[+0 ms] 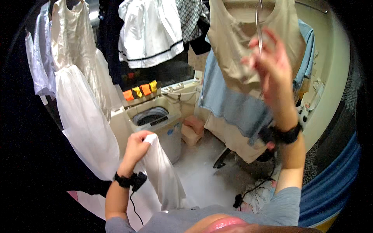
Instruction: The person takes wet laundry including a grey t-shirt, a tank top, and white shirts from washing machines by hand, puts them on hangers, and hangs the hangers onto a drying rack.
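My left hand [136, 144] is closed on a white cloth [162, 174], which drapes down toward the lower middle. My right hand [272, 66] is raised at the upper right, blurred, with bent fingers around or beside a thin silver rod [257, 21]; whether it grips the rod is unclear. Just behind it hangs a beige sleeveless top [229, 35], with a light blue garment [227, 93] below and behind that.
Hanging clothes include a white dress [83, 112] at left and a white skirt [149, 37]. A washing machine [173, 138] stands beneath small orange and yellow items [145, 88]. A pink-and-cream object [191, 136] sits beside it; crumpled cloths [260, 194] lie lower right.
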`<state>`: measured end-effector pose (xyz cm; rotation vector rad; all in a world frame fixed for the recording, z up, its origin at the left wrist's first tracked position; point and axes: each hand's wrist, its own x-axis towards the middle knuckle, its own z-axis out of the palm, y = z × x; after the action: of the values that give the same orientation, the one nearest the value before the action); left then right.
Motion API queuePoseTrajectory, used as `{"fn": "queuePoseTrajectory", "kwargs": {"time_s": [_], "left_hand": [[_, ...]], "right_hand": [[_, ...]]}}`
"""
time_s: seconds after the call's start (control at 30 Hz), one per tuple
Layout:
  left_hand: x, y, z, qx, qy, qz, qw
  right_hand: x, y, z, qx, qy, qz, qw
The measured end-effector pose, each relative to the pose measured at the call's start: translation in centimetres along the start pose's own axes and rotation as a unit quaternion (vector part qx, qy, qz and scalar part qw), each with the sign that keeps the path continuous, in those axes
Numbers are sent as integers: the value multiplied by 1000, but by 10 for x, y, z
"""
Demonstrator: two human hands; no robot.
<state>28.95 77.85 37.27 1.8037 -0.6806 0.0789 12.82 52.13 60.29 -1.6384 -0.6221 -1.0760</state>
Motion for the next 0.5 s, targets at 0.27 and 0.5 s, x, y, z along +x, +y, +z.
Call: {"fn": "queuePoseTrajectory", "kwargs": {"time_s": [0.27, 0.5], "left_hand": [[87, -63, 16, 205, 94, 89, 970], [99, -62, 16, 272, 141, 50, 951]], "right_hand": [[-185, 101, 12, 161, -5, 437, 885], [-243, 117, 57, 120, -128, 458, 871]]}}
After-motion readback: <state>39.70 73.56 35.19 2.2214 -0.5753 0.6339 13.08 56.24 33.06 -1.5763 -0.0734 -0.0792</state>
